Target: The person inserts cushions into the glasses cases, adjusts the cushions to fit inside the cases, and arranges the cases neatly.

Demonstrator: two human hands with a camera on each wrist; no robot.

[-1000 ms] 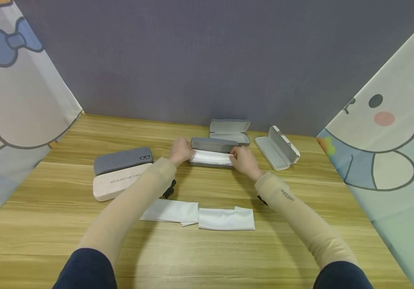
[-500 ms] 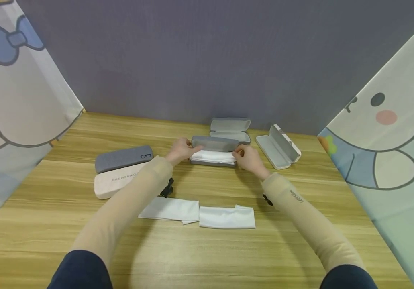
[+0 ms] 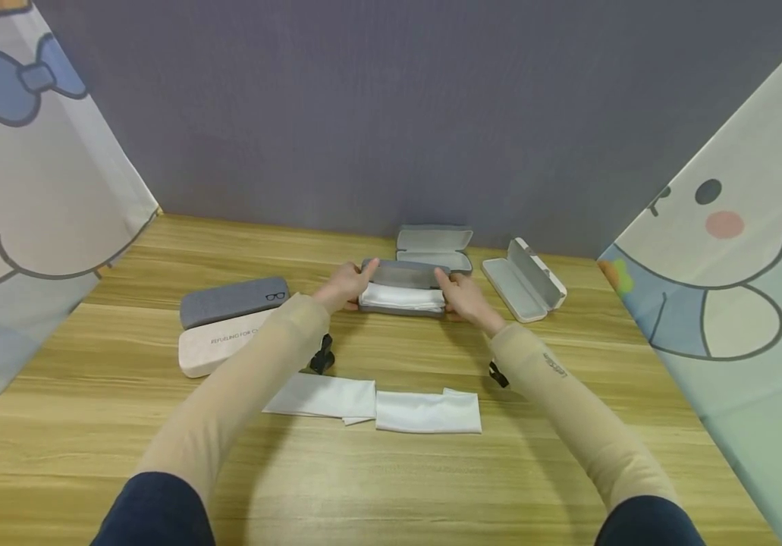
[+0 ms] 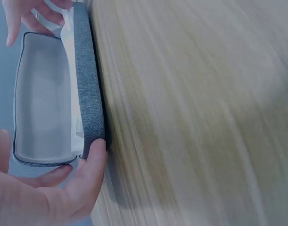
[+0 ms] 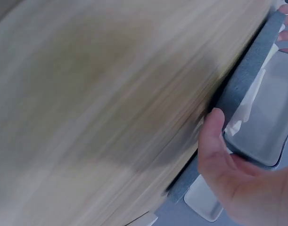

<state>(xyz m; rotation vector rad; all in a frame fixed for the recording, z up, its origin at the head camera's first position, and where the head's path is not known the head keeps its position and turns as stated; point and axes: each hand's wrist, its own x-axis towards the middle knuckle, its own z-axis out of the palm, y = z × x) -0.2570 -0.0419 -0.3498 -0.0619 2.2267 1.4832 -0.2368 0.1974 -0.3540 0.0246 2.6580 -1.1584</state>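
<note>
In the head view, a grey glasses case point(image 3: 406, 275) stands with its lid up at the middle back of the table. A folded white cloth point(image 3: 403, 297) lies inside its base. My left hand point(image 3: 344, 286) holds the case's left end, thumb up by the lid's edge. At the opposite end my right hand point(image 3: 464, 296) holds it in the same way. The left wrist view shows a fingertip point(image 4: 97, 147) on the front corner of the base. In the right wrist view another fingertip point(image 5: 216, 115) touches the other front corner.
Behind stands another grey open case point(image 3: 434, 241), with a white open case point(image 3: 527, 280) to its right. A closed dark grey case point(image 3: 233, 301) and a closed white case point(image 3: 220, 345) lie at left. Two folded white cloths point(image 3: 428, 412) point(image 3: 332, 397) lie in front.
Both hands have left the cloth, which they were tucking and flattening inside the case. They have shifted to the case's ends, with thumbs raised to the lid.
</note>
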